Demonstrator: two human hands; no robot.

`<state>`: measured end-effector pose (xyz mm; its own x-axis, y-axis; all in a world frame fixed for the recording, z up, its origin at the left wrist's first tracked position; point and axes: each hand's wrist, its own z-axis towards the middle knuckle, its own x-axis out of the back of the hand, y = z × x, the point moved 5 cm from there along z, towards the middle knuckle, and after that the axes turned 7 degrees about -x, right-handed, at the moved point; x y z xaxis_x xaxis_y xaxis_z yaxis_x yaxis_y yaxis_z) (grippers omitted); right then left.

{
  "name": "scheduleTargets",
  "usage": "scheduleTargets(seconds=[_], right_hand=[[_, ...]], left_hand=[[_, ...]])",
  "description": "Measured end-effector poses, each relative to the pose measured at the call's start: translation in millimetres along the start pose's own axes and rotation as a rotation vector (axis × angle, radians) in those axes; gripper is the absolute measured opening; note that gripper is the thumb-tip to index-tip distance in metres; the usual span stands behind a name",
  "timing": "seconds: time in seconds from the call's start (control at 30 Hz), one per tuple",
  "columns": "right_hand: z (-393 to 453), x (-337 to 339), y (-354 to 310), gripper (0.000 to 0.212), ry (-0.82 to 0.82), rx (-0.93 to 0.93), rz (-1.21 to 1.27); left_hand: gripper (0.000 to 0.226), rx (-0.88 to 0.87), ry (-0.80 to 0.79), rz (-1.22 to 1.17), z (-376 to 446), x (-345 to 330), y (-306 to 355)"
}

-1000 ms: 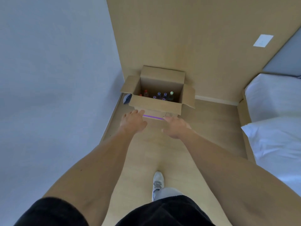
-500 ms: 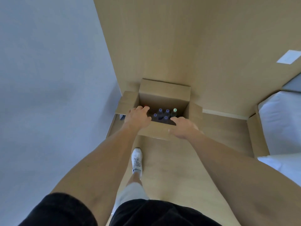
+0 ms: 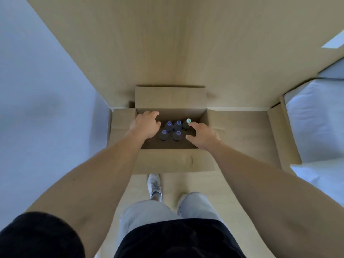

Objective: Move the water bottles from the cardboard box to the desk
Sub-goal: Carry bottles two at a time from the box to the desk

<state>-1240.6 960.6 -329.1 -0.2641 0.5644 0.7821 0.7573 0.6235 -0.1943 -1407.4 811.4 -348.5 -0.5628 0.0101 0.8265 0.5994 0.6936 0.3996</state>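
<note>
- The cardboard box (image 3: pixel 168 162) sits on the wooden floor (image 3: pixel 240 127) against a wood-panelled wall (image 3: pixel 167 43), with all four flaps folded outward and its long axis running left to right.
- Five bottles stand upright inside it, their long axes vertical and their caps facing the camera: four purple-capped bottles (image 3: pixel 169 124) in a tight square cluster, and a green-capped bottle (image 3: pixel 188 121) just beside them at the right rear.
- The left hand (image 3: pixel 147 124) reaches into the left part of the box, palm down and fingers bent downward; whatever lies beneath it is hidden, so whether it holds anything cannot be told.
- The right hand (image 3: pixel 202 135) hovers in the right part of the box with fingers spread and relaxed, its forefinger tip right next to the green cap and holding nothing.
- A white shoe (image 3: pixel 154 184) stands on the floor just before the near flap.
- A bed with white bedding (image 3: pixel 316 123) lies at the right.
</note>
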Motion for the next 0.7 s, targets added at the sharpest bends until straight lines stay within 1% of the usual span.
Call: scheduleTargets(seconds=[0.1, 0.2, 0.57, 0.7], right_hand=[[30.6, -6.1, -4.4, 0.060, 0.001, -0.023, 0.040], [61.3, -20.9, -2.1, 0.060, -0.034, -0.051, 0.065], [166.0, -106.9, 11.7, 0.058, -0.159, -0.093, 0.177], [197.5, -139.0, 25.7, 0.059, -0.196, -0.137, 0.185]], left_hand=[[0.050, -0.025, -0.045, -0.018, 27.4, -11.6, -10.6], [0.049, -0.010, -0.072, -0.025, 51.3, -26.8, -26.7], [0.049, 0.143, -0.177, -0.043, 128.6, -113.3, -90.1], [0.049, 0.186, -0.184, -0.046, 152.4, -145.6, -116.0]])
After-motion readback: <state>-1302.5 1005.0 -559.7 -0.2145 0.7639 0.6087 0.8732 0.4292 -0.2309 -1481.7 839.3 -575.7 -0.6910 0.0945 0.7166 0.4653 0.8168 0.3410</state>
